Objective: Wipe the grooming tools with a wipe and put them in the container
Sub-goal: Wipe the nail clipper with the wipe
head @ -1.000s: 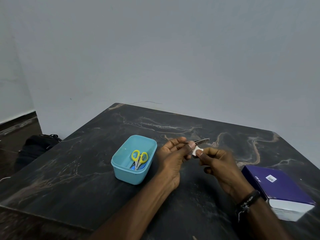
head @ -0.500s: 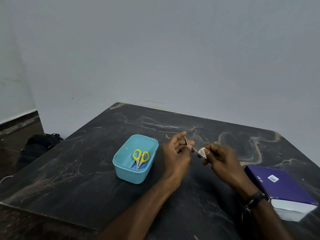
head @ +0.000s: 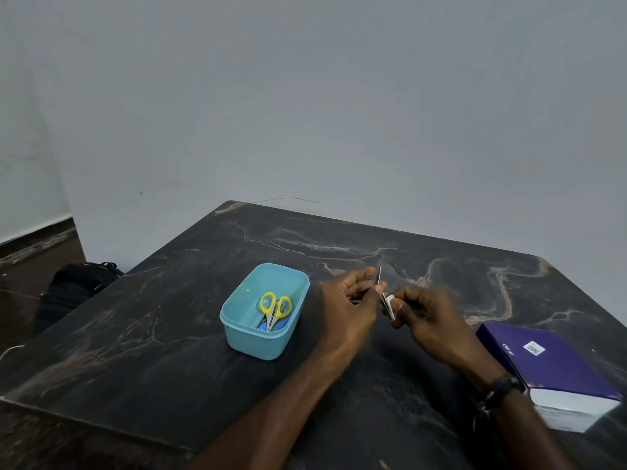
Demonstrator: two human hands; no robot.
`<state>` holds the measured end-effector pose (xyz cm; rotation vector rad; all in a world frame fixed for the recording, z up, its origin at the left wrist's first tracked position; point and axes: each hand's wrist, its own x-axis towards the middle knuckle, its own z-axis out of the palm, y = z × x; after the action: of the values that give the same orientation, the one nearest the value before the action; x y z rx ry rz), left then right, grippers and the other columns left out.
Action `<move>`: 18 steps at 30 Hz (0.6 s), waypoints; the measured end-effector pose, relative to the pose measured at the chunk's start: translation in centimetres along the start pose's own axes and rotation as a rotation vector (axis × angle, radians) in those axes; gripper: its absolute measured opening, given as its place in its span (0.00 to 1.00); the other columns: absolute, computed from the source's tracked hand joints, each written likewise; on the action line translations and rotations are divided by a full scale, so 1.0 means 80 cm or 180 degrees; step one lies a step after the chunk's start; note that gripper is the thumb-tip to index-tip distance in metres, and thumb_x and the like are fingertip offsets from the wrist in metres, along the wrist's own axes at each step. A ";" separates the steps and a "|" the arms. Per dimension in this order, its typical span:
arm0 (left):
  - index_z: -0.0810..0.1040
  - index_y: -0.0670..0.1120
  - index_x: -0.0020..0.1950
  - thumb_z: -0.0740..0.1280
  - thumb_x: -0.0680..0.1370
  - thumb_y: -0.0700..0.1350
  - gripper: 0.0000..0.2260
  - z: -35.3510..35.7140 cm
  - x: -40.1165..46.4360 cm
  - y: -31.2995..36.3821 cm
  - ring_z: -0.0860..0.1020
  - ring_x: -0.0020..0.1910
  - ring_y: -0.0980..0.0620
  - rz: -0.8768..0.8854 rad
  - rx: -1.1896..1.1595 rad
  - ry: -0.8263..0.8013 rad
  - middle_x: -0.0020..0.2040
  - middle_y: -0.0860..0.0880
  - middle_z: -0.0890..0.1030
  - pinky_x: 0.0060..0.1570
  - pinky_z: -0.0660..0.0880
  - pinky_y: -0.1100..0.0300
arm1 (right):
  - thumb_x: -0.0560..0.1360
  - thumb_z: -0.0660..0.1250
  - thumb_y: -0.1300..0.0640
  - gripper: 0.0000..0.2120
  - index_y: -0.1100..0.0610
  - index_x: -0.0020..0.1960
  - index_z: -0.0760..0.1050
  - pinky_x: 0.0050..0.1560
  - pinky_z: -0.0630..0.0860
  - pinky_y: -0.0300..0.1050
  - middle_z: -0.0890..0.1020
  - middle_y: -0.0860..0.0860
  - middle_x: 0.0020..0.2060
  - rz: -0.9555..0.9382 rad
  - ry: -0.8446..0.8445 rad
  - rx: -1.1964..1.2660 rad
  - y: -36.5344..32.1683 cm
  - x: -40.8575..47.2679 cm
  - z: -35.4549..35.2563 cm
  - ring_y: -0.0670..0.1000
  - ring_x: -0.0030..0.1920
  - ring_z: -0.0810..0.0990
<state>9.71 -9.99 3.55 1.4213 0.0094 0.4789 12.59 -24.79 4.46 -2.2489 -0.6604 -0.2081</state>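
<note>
Two hands meet above the middle of the dark marbled desk (head: pixel 169 351), just right of a light blue container (head: pixel 237 320). The left hand (head: pixel 346 307) pinches a thin metal grooming tool (head: pixel 379 275) between thumb and fingertips; the tool stands nearly upright, its narrow tip poking above the fingers, while its lower part runs down between the two hands. The right hand (head: pixel 431 320) has its fingers curled around a small white wipe (head: pixel 390 301), pressing it against the lower part of the tool. What kind of tool it is cannot be told, since it is small and slightly blurred. A dark band sits on the right wrist.

Inside the container lie scissors (head: pixel 274 308) with yellow handles, their blades pointing toward the near wall, with something blue beneath them. A purple box (head: pixel 543 364) with a small white label rests on the desk's right side, well apart from the container. On the floor to the left, beside the wall, lies a black bag (head: pixel 74 286).
</note>
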 end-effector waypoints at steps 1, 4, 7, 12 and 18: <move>0.81 0.44 0.57 0.73 0.73 0.38 0.13 0.001 0.000 0.000 0.82 0.43 0.63 -0.0001 0.0003 -0.0009 0.44 0.55 0.84 0.46 0.78 0.69 | 0.78 0.64 0.60 0.08 0.54 0.44 0.81 0.42 0.80 0.52 0.83 0.52 0.35 0.0016 -0.0003 0.0016 -0.001 0.000 0.000 0.48 0.36 0.82; 0.81 0.43 0.57 0.73 0.73 0.38 0.13 0.001 0.000 -0.001 0.82 0.42 0.63 -0.0014 0.0033 0.0002 0.44 0.53 0.84 0.45 0.78 0.69 | 0.78 0.65 0.61 0.07 0.56 0.45 0.82 0.40 0.80 0.45 0.83 0.53 0.34 0.0079 -0.0018 0.0126 -0.006 -0.001 0.002 0.47 0.36 0.82; 0.81 0.44 0.58 0.73 0.73 0.38 0.14 -0.001 0.001 -0.001 0.83 0.43 0.60 -0.0014 0.0057 0.0007 0.46 0.51 0.85 0.46 0.78 0.66 | 0.78 0.65 0.61 0.07 0.60 0.45 0.81 0.32 0.74 0.34 0.84 0.54 0.35 0.0222 -0.0047 0.0429 -0.013 -0.002 0.001 0.43 0.32 0.81; 0.82 0.44 0.57 0.74 0.72 0.38 0.13 -0.001 0.001 -0.002 0.83 0.43 0.60 -0.0051 0.0065 -0.0018 0.44 0.51 0.85 0.47 0.79 0.65 | 0.77 0.66 0.60 0.08 0.61 0.44 0.82 0.30 0.71 0.32 0.85 0.56 0.37 0.0465 0.0009 0.0913 -0.015 -0.002 -0.001 0.47 0.34 0.82; 0.81 0.43 0.56 0.72 0.73 0.35 0.13 -0.004 0.000 -0.002 0.84 0.45 0.54 -0.0152 -0.0085 -0.0107 0.46 0.47 0.85 0.42 0.79 0.67 | 0.76 0.68 0.58 0.07 0.59 0.43 0.83 0.30 0.70 0.32 0.85 0.56 0.34 0.0536 -0.0115 0.0990 -0.020 -0.005 -0.004 0.46 0.32 0.80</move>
<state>9.63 -9.67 3.36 1.3997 0.0099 0.4143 11.41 -24.25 5.56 -1.9982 -0.4818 0.0184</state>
